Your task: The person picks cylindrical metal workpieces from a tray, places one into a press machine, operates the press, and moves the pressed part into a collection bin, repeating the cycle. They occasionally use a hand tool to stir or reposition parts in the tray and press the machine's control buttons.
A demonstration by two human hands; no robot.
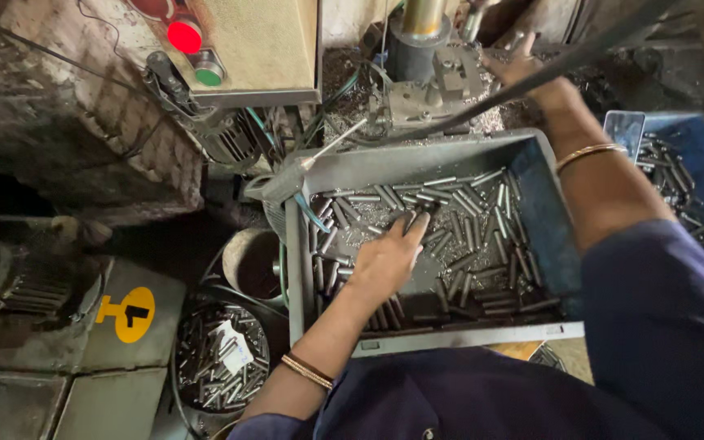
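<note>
Reaching into a grey tray, the left hand lies palm down on a heap of short metal pins, fingers spread and loosely bent, fingertips touching a pin near the tray's middle. Whether a pin is pinched under the fingers cannot be told. Thin bangles sit on the left wrist.

Right hand is stretched forward past the tray's far rim to the machine fixture, a grey block below a vertical brass-coloured column. Its fingers curl at the fixture's right side; what they hold, if anything, is hidden, so grip cannot be told. One bangle on the right forearm. A dark bar crosses in front of this wrist.

Pins cover most of the tray floor, lying in all directions, with metal chips among them. Right of the tray stands a blue bin with more pins. Lower left, on the floor, a round container holds pins and a paper slip. Upper left, a control box carries a red button and a green button. Both sleeves are dark blue.
</note>
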